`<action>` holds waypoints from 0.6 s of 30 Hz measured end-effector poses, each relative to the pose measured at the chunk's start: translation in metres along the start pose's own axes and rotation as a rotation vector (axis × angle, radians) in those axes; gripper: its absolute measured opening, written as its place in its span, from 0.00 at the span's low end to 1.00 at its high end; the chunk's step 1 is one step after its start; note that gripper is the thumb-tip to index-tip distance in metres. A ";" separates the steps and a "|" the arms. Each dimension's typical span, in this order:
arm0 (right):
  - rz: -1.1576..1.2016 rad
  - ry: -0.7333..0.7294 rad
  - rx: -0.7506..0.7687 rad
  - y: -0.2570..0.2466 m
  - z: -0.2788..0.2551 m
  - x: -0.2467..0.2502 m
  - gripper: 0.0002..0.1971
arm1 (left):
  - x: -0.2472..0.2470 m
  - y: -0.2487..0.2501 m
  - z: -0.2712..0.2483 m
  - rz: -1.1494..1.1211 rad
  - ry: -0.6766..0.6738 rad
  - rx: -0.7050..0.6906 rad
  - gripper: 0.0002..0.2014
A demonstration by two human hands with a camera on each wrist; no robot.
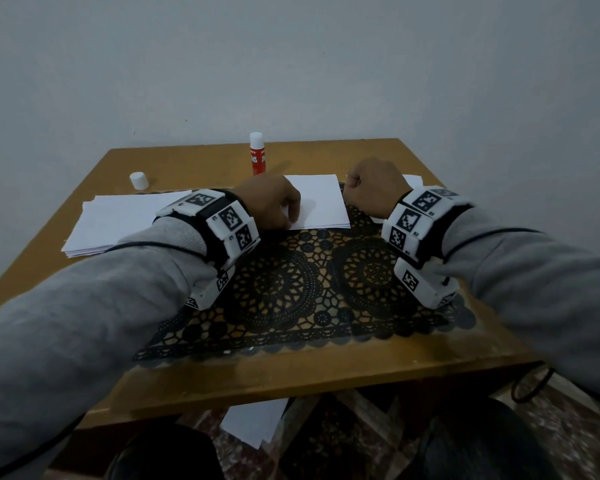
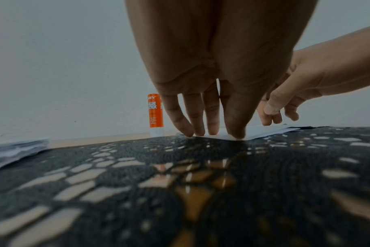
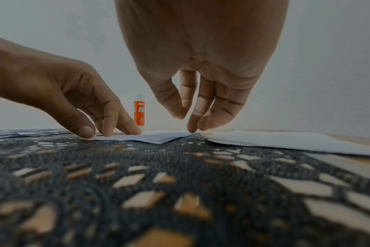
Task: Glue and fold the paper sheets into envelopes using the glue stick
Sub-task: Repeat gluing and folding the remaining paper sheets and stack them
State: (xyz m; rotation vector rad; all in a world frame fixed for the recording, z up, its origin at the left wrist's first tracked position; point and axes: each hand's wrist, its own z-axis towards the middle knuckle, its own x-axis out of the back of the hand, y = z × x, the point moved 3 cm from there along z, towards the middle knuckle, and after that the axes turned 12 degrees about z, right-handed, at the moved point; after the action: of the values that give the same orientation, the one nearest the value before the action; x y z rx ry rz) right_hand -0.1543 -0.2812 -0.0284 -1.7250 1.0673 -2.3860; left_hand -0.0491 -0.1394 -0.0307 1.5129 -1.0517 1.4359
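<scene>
Both arms wear loose grey knit sleeves (image 1: 84,306) with ribbed cuffs that end just short of each wrist. Around the left wrist, directly behind the left hand (image 1: 271,202), sits a black strap carrying a ring of white blocky plastic housings (image 1: 222,223), each face printed with a square black-and-white fiducial marker and a small printed label beside it. A matching white marker band on a black strap (image 1: 420,230) circles the wrist behind the right hand (image 1: 378,185). A thin black cable (image 1: 492,233) runs from each band back along the top of its sleeve. The hands themselves are bare.
</scene>
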 end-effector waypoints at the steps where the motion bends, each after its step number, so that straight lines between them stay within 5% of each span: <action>1: -0.002 0.005 0.002 0.000 0.001 0.000 0.13 | 0.000 0.000 0.000 -0.004 -0.004 0.002 0.06; 13: 0.003 0.001 -0.013 0.002 0.002 0.000 0.17 | 0.000 0.000 0.001 0.000 0.055 0.005 0.02; 18: -0.006 0.016 -0.013 0.003 0.003 -0.001 0.09 | 0.001 -0.001 0.000 -0.071 0.102 0.068 0.08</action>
State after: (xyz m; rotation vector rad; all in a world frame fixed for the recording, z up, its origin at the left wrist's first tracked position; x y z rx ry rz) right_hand -0.1524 -0.2844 -0.0305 -1.7194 1.0840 -2.4055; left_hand -0.0478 -0.1395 -0.0293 1.4935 -0.8879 1.4954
